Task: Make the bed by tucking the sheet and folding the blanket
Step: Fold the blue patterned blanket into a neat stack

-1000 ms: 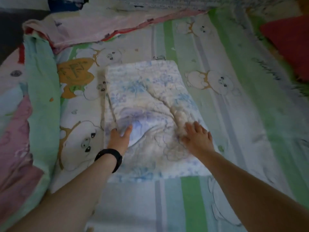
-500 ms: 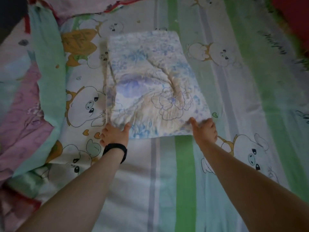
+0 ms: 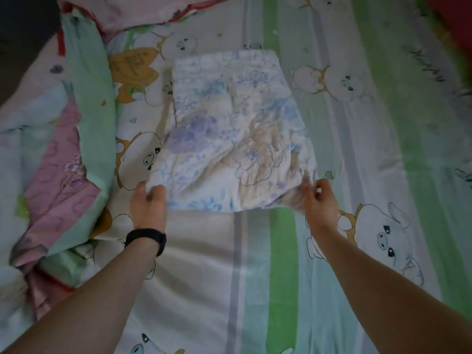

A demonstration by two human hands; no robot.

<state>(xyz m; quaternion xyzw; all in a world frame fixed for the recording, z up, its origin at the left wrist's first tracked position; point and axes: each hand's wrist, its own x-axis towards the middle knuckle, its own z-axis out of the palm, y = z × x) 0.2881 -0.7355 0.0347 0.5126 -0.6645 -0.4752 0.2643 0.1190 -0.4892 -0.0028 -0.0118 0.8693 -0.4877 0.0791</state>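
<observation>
The blanket point(image 3: 237, 129) lay folded at the centre of the frame on the sheet point(image 3: 255, 277); the left hand point(image 3: 148, 204) gripped its lower-left corner, the right hand point(image 3: 320, 200) pinched its lower-right one; it looked soft, light and limp, best taken by corners.

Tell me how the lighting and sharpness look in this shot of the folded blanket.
Head view: dim, flat light, no glare; the folded blanket reads fairly sharp at centre; the right hand is smeared by motion blur at its near corner; the frame's edges go soft.
</observation>
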